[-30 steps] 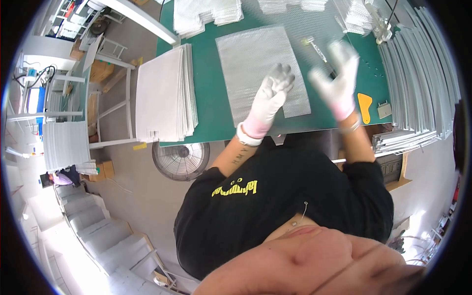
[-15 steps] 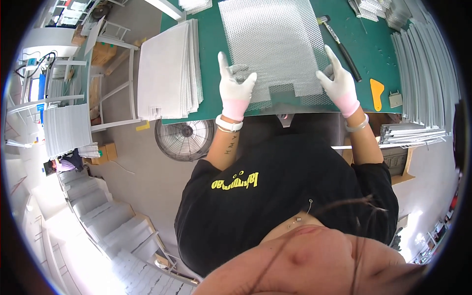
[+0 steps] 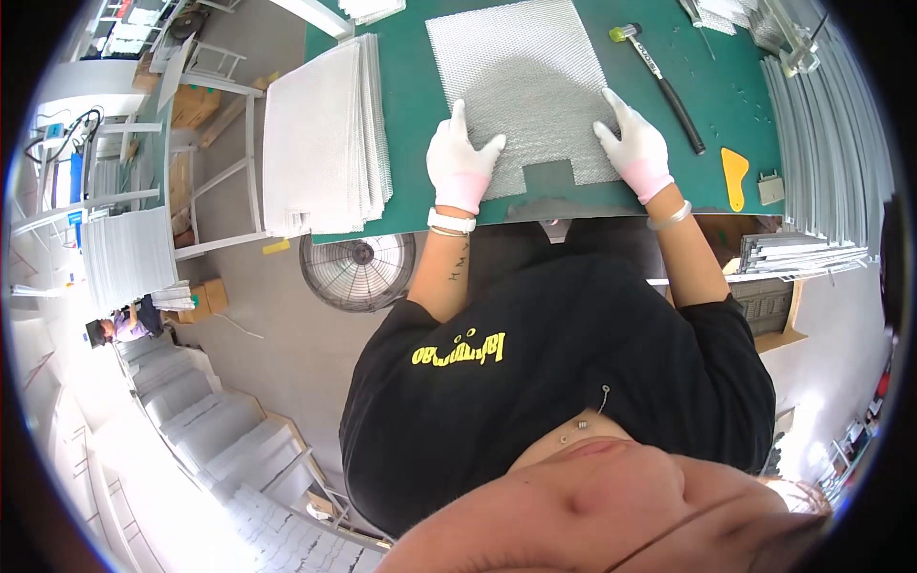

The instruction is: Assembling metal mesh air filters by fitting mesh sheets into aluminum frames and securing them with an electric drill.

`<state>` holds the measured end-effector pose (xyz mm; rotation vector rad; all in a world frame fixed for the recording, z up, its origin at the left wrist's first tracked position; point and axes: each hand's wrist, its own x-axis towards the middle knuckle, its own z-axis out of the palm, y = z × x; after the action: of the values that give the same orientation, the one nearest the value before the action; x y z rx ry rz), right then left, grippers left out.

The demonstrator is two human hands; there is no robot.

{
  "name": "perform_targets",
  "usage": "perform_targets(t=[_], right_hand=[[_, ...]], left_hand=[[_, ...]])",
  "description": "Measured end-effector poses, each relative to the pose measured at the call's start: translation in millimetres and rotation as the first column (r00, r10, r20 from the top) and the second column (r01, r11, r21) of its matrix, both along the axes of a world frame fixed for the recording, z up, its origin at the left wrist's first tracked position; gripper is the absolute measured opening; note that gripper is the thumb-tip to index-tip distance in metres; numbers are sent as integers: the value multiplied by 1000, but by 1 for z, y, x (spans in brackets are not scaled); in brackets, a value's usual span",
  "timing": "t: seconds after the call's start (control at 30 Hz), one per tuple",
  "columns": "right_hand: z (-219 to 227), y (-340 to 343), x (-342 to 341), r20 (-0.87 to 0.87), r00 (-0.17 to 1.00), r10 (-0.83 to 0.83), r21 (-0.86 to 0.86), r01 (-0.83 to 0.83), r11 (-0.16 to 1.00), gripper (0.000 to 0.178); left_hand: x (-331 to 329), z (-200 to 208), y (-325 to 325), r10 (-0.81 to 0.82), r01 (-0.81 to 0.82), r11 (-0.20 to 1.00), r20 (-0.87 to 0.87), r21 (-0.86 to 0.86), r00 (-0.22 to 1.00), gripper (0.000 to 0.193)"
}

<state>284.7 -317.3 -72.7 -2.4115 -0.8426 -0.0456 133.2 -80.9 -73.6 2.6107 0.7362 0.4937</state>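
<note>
A silver expanded-metal mesh sheet [image 3: 530,95] with a square notch in its near edge lies on the green table; how many layers it has I cannot tell. My left hand [image 3: 460,160], in a white and pink glove, is at its near left side, index finger stretched along the edge and thumb apart over the mesh. At the opposite side, my gloved right hand [image 3: 634,151] is placed the same way, index finger and thumb spread. Both hands are open against the side edges, though their lower fingers are partly hidden.
A stack of pale mesh panels [image 3: 320,143] stands left on the green table [image 3: 415,57]. To the right lie a black-handled hammer [image 3: 669,95], a yellow flat tool [image 3: 734,179] and a small metal block [image 3: 770,188]. Long grey strips [image 3: 821,153] line the right edge. A floor fan [image 3: 358,272] stands below.
The mesh layers, offset at the right before, now lie lined up as one sheet. My hands have come closer together, from beside the sheet onto its edges.
</note>
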Motion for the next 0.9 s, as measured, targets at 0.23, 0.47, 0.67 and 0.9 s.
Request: perform_targets(t=[0.23,0.47,0.67,0.9], right_hand=[[2,2,2,-42,999,14,-25,-15,1000,51],[8,-4,10,-39,999,35,-47,-37,998,47],[55,-101,36,196,936,-292,-68,310,948,37],[11,-307,92,10,999,-51,-435,50,899,67]], left_hand=[[-2,-1,8,-46,46,999,3,19,999,86],[6,-10,12,-57,58,997,-12,53,998,91],[10,2,43,-211,254,881,-149,400,966,90],[-21,15,5,-272,338,925,-316,176,909,81]])
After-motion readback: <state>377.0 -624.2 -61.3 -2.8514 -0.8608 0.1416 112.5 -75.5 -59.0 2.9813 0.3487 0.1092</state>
